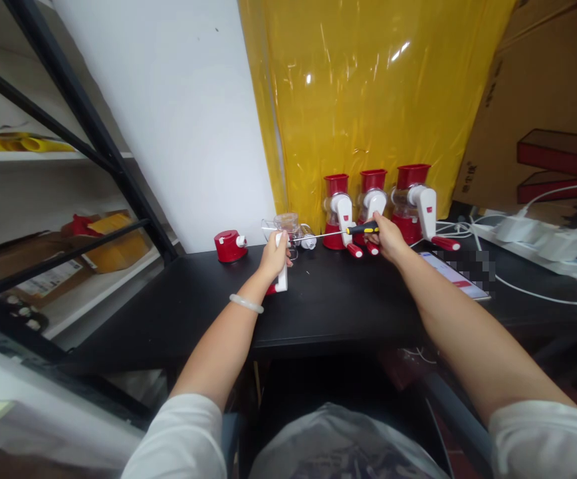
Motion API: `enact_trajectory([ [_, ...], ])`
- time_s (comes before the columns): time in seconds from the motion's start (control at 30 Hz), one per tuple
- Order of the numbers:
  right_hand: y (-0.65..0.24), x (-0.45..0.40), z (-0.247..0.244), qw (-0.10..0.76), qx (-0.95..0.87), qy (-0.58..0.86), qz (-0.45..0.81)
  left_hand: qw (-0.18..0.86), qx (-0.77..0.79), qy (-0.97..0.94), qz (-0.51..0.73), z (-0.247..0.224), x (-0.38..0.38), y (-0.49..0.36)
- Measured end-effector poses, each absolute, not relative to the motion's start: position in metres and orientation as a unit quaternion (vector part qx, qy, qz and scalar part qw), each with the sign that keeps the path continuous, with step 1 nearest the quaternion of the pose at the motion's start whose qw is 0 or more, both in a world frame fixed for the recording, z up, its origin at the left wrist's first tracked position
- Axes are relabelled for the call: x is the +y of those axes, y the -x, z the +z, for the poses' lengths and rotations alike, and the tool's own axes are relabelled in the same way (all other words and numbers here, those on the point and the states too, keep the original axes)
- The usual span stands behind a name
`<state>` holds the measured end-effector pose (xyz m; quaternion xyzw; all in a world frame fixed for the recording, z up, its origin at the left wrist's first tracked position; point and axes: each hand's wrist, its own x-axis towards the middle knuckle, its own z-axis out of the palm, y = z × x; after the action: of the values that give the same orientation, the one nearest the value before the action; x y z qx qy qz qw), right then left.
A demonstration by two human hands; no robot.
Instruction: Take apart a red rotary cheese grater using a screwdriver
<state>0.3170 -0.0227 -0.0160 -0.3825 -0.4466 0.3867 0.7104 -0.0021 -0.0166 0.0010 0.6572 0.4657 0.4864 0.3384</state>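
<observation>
The white crank handle [282, 276] you're working on is above the worktop [209, 309], upright with its red grip at the lower end, beside a small clear plastic part [287, 221]. Your screwdriver [362, 229] has a black-and-yellow handle and a long thin metal shaft that reaches across to the crank's upper end; you can't tell whether the tip is seated.

Your left hand [272, 255] grasps the crank near its top, fingers wrapped around it. Your right hand [387, 237] grips the screwdriver by its handle, pointing it left, nearly level. Both your arms stretch forward, and a pale bangle [246, 304] circles your left wrist.

A red base [230, 246] with a white knob sits to the left. Behind your right hand stand three red-and-white grinders with clear bodies, cranks fitted. A phone [455, 276] with a lit screen lies beside your right forearm; its text is too small to read. The large carton [538, 100] at right carries dark printed characters, too skewed to make out, and a bold red shape.
</observation>
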Motion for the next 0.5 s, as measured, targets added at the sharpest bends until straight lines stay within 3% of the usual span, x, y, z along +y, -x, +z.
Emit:
enact_trajectory([
  [0.5,-0.3148,-0.0257,-0.0098,0.718,-0.415,0.364,0.424,0.336,0.458,-0.667,0.483,-0.0007,-0.0153,0.0023],
])
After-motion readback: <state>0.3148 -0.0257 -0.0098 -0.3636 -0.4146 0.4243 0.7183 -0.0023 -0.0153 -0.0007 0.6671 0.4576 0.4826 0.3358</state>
